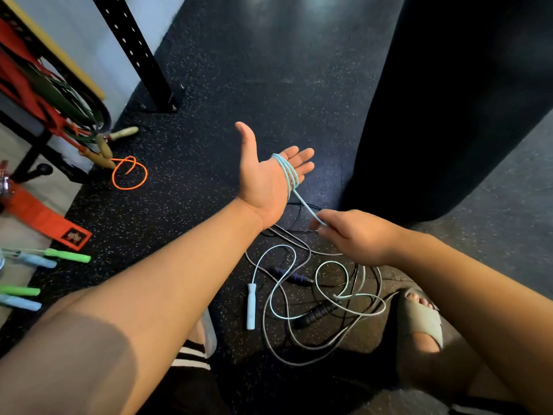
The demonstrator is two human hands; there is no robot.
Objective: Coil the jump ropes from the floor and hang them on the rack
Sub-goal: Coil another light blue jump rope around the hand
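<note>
My left hand (266,178) is held out flat, palm up, fingers straight. Several turns of a light blue jump rope (288,175) are wound around its fingers. From there the rope runs down to my right hand (350,235), which pinches it between thumb and fingers. The rest of the blue rope lies in loose loops on the floor, ending in a light blue handle (250,307). Tangled with it lies a grey rope (299,342) with black handles (317,313).
An orange rope (130,173) with wooden handles lies by the rack (39,94) at the left, where bands hang. Green and blue handles (51,259) lie at the left edge. A black upright post (140,55) and a large black bag (449,100) stand on the floor. My sandalled foot (419,322) is beside the ropes.
</note>
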